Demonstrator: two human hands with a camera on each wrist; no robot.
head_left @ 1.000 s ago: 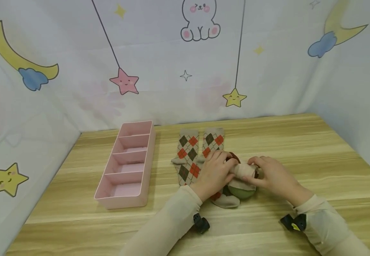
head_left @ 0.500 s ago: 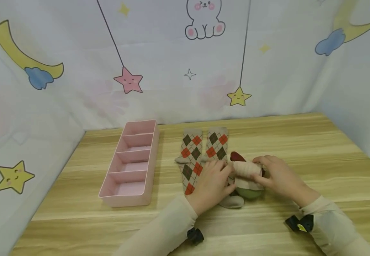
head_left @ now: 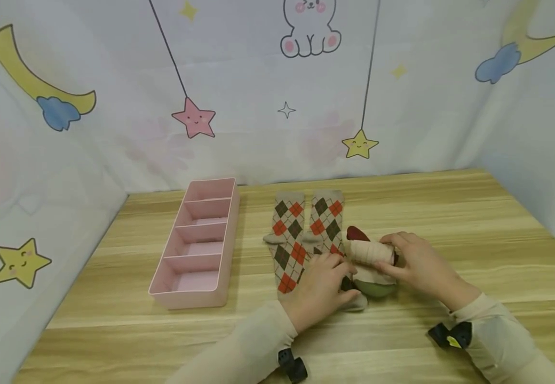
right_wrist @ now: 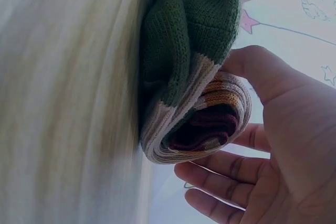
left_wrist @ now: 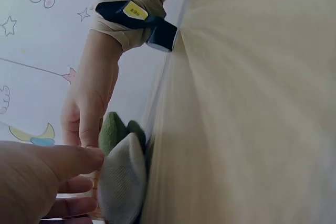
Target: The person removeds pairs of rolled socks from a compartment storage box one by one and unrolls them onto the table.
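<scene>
A rolled-up pair of socks (head_left: 366, 252), beige with a green end and a maroon piece sticking out, lies right of centre on the table. My right hand (head_left: 419, 266) holds the roll, thumb on the near side and fingers on the far side; its coiled maroon core (right_wrist: 210, 124) shows in the right wrist view. My left hand (head_left: 318, 290) rests over the foot of the right argyle sock (head_left: 327, 210), fingers loosely bent. In the left wrist view its thumb lies right at the grey toe (left_wrist: 124, 182). Left of that lies a second argyle sock (head_left: 288, 213), flat.
A pink box (head_left: 226, 266) with several compartments stands to the left on the wooden table (head_left: 114, 330). Behind the table hangs a white cloth (head_left: 239, 80) printed with stars, moons and a bear.
My left hand has come off the rolled socks and moved down and left, toward the toe of the argyle sock. The right hand still holds the roll. The head view has shifted slightly.
</scene>
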